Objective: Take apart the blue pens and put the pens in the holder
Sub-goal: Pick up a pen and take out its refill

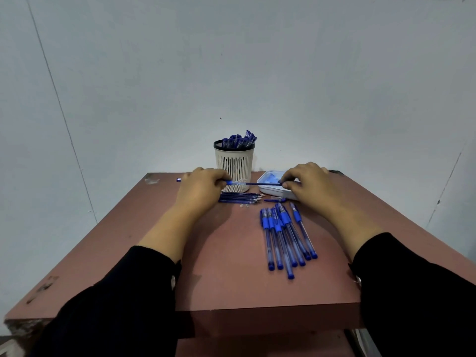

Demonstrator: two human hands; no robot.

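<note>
A blue pen (253,183) stretches level between my two hands, just in front of the white slotted holder (234,163). My left hand (203,188) grips the pen's barrel end, and my right hand (309,185) pinches the thin refill end. The holder stands at the table's far edge with several blue pen parts sticking out of its top. Several whole blue pens (286,235) lie side by side on the table at the right. A row of thin blue refills (240,197) lies under my left hand's fingers.
A white tray (268,179) with blue bits sits to the right of the holder, partly under my right hand. A small blue piece (274,200) lies before it, and another blue piece (178,179) lies at the far left. The reddish-brown table (231,279) ends close to a pale wall.
</note>
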